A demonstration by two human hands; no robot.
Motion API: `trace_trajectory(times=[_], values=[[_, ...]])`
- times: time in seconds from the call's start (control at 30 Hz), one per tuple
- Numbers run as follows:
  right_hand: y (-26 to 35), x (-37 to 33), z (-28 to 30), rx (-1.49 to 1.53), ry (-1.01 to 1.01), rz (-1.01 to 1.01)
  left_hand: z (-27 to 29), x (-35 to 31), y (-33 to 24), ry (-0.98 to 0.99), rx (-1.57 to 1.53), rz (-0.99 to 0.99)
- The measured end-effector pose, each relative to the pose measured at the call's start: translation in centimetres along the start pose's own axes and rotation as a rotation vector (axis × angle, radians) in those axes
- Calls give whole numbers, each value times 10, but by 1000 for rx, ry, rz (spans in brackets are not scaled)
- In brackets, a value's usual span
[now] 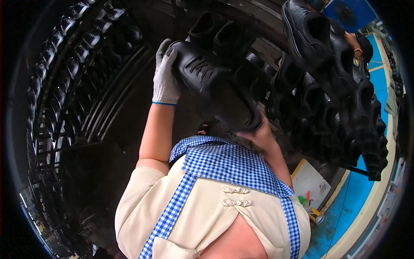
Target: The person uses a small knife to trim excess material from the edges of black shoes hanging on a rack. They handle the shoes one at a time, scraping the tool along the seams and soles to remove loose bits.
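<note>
A black lace-up shoe (197, 73) is held up in front of me, its toe toward the upper left and its opening toward the lower right. My left hand (165, 75), in a white knit glove with a blue cuff edge, grips the toe end from the side. At the heel, my bare right hand (262, 134) has its fingers round the back of the shoe, some of them hidden by it. Just beyond the held shoe sit two more black shoes (226, 36).
Racks of black shoes (82, 54) line the left side. On the right, stacked black shoes (310, 36) stand beside a blue-topped bench (340, 228). A white board (312, 181) with small tools lies near my right elbow. Another person (358, 45) is partly visible behind the stack.
</note>
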State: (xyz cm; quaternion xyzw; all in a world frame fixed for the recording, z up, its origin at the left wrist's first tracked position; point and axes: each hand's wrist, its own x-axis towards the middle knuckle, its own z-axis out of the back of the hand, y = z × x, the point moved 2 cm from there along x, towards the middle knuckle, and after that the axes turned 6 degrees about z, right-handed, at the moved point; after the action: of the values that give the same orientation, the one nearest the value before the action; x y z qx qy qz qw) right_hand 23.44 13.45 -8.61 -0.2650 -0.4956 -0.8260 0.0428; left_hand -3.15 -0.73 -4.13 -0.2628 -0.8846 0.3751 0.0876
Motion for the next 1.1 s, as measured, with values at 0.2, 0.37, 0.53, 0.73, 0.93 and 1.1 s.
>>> trace_trajectory(times=[0.2,0.37,0.53,0.73,0.93,1.1], values=[[-11,-6,20,901,-218,-232,17,6,3,-9,48,92],[11,10,18,873,-213,-294,19,7,7,8,146,26],[31,1,24,730,-415,-76,-10,-6,-6,93,-31,78],[24,29,34,383,-576,313,-46,22,-36,145,566,-519],[23,151,32,190,-631,256,-109,73,-84,29,1106,-1183],[4,169,26,350,-697,100,-112,79,-113,225,1513,-1284]])
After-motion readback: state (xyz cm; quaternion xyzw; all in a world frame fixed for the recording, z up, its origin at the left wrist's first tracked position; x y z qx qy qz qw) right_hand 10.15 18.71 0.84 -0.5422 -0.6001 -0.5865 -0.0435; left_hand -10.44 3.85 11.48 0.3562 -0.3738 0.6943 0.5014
